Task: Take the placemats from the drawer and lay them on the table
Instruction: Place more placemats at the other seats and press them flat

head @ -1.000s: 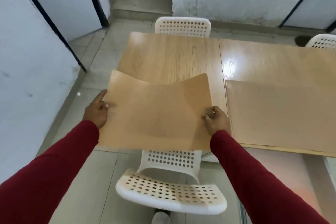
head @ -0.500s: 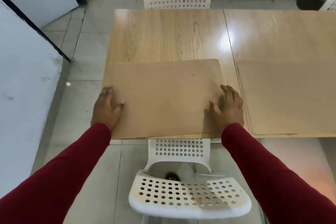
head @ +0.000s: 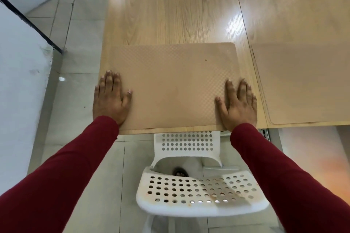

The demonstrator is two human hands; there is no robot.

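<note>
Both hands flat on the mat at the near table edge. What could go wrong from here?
1. The placemat lies almost flush with the table near edge; dragging the left hand or right hand back may pull it over the edge toward the white chair.
2. Its right side sits close to the second placemat; a rightward nudge might overlap them.

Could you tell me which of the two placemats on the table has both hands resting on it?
The left placemat, pressed flat by the left hand and right hand; the right placemat lies untouched.
</note>
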